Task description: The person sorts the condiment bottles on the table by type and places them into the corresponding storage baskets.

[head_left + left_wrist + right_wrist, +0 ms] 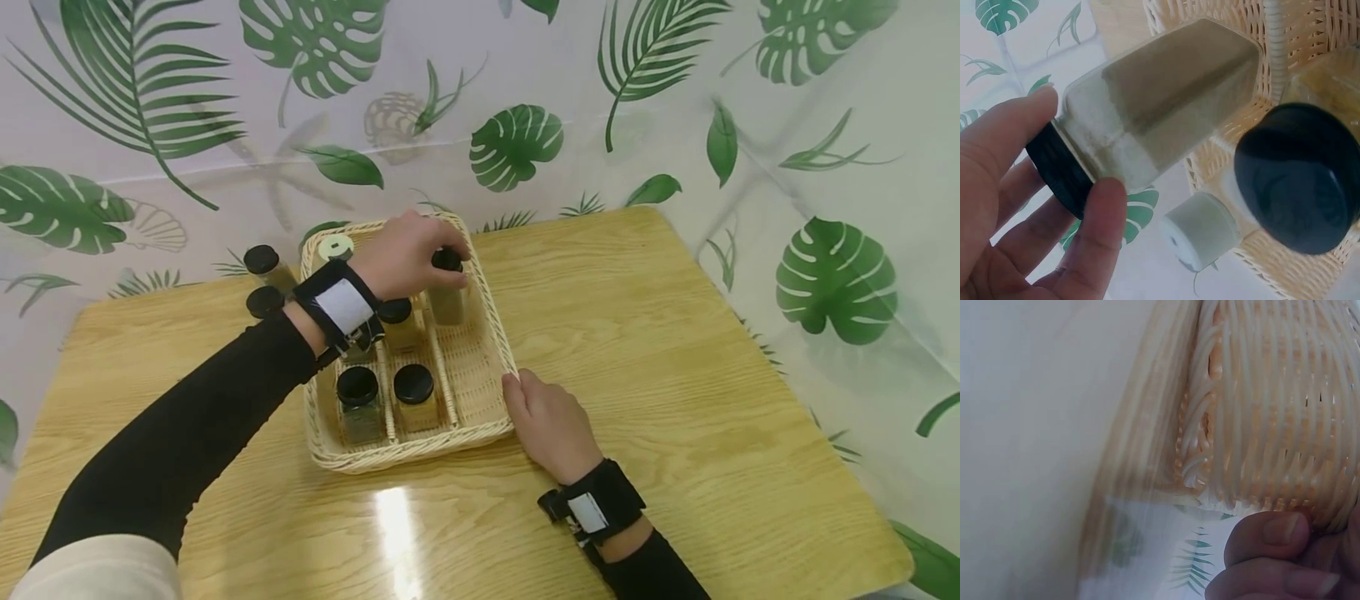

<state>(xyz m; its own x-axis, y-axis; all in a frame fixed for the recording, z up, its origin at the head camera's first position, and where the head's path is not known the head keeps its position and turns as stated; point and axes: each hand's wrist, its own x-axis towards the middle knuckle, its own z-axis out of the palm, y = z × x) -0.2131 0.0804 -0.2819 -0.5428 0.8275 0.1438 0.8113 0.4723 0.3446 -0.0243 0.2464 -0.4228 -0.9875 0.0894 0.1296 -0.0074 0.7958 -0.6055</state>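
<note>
My left hand (pixel 405 254) pinches a square clear spice jar (pixel 1166 100) by its black lid, thumb on one side and fingers on the other. Pale brown powder fills part of it. In the head view this jar (pixel 448 305) is upright within the right-hand column of a wicker basket (pixel 480 387), toward the back. Whether its base touches the basket floor I cannot tell. My right hand (pixel 551 425) grips the basket's front right corner, thumb at the rim; in the right wrist view its curled fingers (pixel 1272 540) lie against the woven wall.
Two woven dividers split the basket into three columns. Black-lidded jars stand at the front left (pixel 360 408), front middle (pixel 415 400) and mid-basket (pixel 397 321). A pale-capped container (pixel 335 246) sits back left. Two more black-lidded jars (pixel 262 260) stand left of the basket on the wooden table (pixel 637 333).
</note>
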